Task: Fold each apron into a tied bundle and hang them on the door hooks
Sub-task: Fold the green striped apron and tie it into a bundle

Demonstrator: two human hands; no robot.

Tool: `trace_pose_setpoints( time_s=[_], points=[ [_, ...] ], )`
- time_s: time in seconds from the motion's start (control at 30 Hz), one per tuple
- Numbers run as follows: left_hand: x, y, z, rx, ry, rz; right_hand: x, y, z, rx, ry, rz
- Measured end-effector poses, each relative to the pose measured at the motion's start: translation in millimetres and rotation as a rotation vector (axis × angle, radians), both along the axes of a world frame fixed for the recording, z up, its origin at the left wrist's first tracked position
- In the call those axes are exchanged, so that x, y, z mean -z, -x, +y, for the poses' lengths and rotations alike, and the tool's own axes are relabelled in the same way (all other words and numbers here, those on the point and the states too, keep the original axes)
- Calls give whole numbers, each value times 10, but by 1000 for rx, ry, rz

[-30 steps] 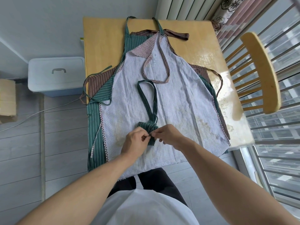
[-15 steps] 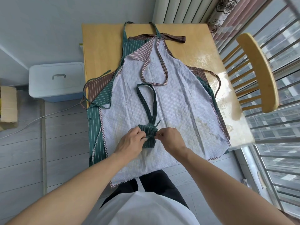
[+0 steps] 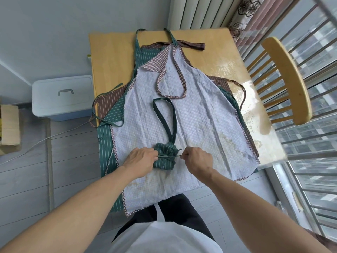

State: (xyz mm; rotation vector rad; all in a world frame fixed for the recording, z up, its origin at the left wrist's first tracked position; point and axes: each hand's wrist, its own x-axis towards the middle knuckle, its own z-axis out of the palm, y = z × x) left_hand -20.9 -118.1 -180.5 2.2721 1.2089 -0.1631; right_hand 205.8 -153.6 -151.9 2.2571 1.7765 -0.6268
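Head view: you have a green striped apron bundle [image 3: 164, 155] lying on top of a flat pale checked apron [image 3: 182, 128], near the front edge of the wooden table [image 3: 113, 57]. Your left hand [image 3: 140, 158] presses against the bundle's left side, fingers curled on the tie there. Your right hand [image 3: 196, 158] pinches the thin green tie string [image 3: 177, 156] just beside the bundle's right side, and the string runs taut across the bundle's waist. The neck loop [image 3: 165, 117] trails away from you over the checked apron.

Handling, as a judgement: the bundle is light, soft cloth and it compresses, so the knot probably loosens if tension drops. The string is narrow and likely slips between fingertips; hold it close to the knot. For carrying and hanging, the neck loop looks like the natural place to take hold.

Under the checked apron lie a green striped apron [image 3: 104, 141] and a brown striped apron [image 3: 109, 99], both flat and not yet folded.
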Motion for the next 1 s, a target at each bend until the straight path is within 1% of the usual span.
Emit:
trace_pose_setpoints(
  time_s=[0.07, 0.17, 0.23, 0.27, 0.33, 0.37, 0.4, 0.47, 0.6, 0.67, 0.77, 0.83, 0.93, 1.0],
  points=[
    [6, 8, 15, -29, 66, 19, 5, -18, 3, -5, 34, 42],
    [-28, -25, 33, -122, 227, -36, -2, -119, 33, 38, 162, 202],
    [-54, -47, 35, -203, 278, -78, -10, -192, 68, 85, 262, 391],
    [-42, -49, 30, -273, 320, -100, -39, -202, 76, 156, 302, 517],
    [-44, -54, 28, -467, 428, -155, -103, -155, 101, 314, 286, 717],
    [-46, -64, 29, -550, 474, -172, -123, -101, 110, 372, 246, 766],
    [-29, -74, 30, -607, 510, -180, -124, -33, 119, 411, 204, 773],
    [7, -114, 15, -664, 593, -214, -82, 126, 139, 421, 151, 723],
    [-19, -168, -72, -733, 743, -308, 36, 313, 151, 464, 107, 686],
    [-25, -146, -116, -750, 830, -363, 21, 312, 150, 511, 113, 716],
    [-69, -92, -161, -801, 969, -555, -15, 245, 129, 631, 124, 882],
    [-139, -68, -162, -792, 969, -669, -92, 175, 94, 725, 159, 1035],
    [-241, -56, -136, -720, 940, -748, -219, 60, 17, 807, 256, 1234],
    [-295, -81, -126, -675, 977, -777, -291, -3, -73, 837, 254, 1257]
  ],
)
